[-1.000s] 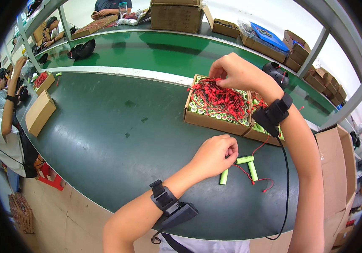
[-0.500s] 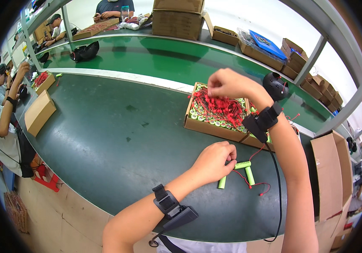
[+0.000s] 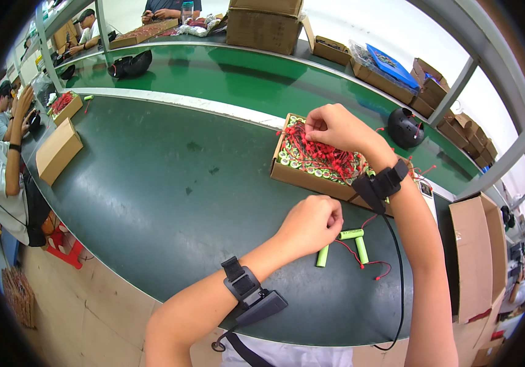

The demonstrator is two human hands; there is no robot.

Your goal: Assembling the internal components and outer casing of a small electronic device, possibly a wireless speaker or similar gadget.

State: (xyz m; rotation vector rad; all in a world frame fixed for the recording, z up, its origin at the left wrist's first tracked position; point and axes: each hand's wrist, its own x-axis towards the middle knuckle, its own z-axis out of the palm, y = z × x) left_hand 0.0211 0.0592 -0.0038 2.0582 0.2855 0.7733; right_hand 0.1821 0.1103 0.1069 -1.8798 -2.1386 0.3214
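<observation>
My right hand (image 3: 343,129) is over a cardboard box (image 3: 311,183) packed with upright green cylindrical batteries. Its thumb and fingers are pinched together at a tangle of red wire leads (image 3: 330,160) lying on top; whatever is between the fingertips is too small to make out. Closer to me, my left hand (image 3: 311,225) is curled closed above the table, its fingertips hidden. Just beside it lie loose green batteries: one sideways (image 3: 352,233), one slanted (image 3: 361,249) and one partly under the hand (image 3: 322,256). Red wires with small red ends trail from them.
The dark green table (image 3: 170,202) borders a green conveyor belt (image 3: 244,82). A black rounded shell (image 3: 404,127) rests behind the box, and an open carton (image 3: 476,257) stands right. A black cable (image 3: 401,287) hangs from my right wrist. Co-workers sit at the left.
My right hand has come down slightly, its pinched fingers now at the red leads. My left hand remains curled beside the loose batteries. The whole view has shifted a little.
</observation>
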